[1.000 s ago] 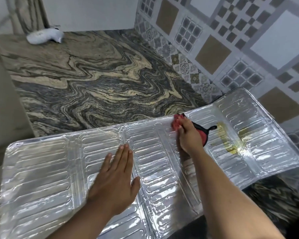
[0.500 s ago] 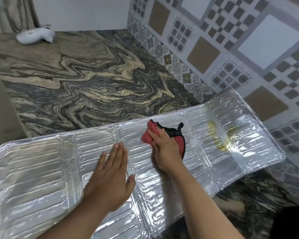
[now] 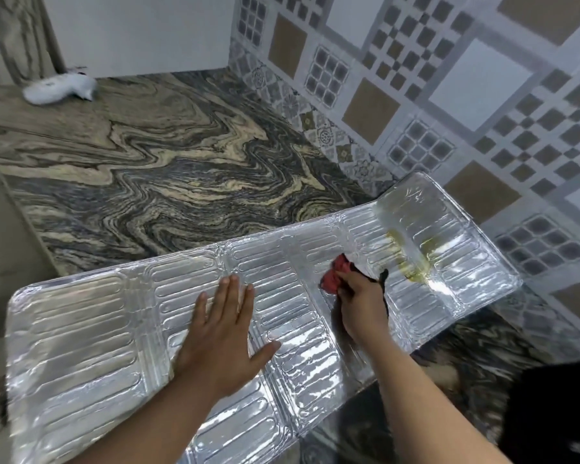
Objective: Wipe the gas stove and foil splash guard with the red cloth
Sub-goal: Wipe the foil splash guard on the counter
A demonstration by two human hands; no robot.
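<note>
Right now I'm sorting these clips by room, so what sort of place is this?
Most likely a home kitchen: a marble-patterned stone countertop, a patterned tile backsplash, and a foil splash guard with a greasy yellow stain.

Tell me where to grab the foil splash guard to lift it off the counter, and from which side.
Take the foil splash guard by its long near edge, from the person's side, ideally one hand toward each end. It lies flat, thin and creased into panels, so a single-point grip would probably fold it. Keep off the yellowish greasy smear on the right panel.

Embossed foil splash guard (image 3: 81, 329) flat on counter — crumpled red cloth (image 3: 335, 274) atop
</note>
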